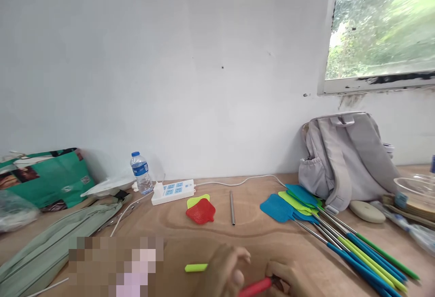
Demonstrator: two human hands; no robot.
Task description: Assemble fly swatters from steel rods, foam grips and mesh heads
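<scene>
My right hand [285,279], low in the view, is closed around the end of a red handle [255,287], where a small dark part shows at the fingers. Beside it, my left hand [226,270] has its thumb and fingers curved and apart over the handle's other end, which runs out of view. A yellow-green handle [196,268] lies on the table, partly behind my left hand. Farther back are a red fly swatter head [200,211], a yellow-green swatter head [198,200] under it, and a metal tube [232,208].
Several fly swatters [353,242] lie fanned at the right, before a grey backpack [343,156]. A power strip [175,191], a water bottle [141,172] and a green bag [57,179] stand left. A blurred patch [115,265] covers the lower left.
</scene>
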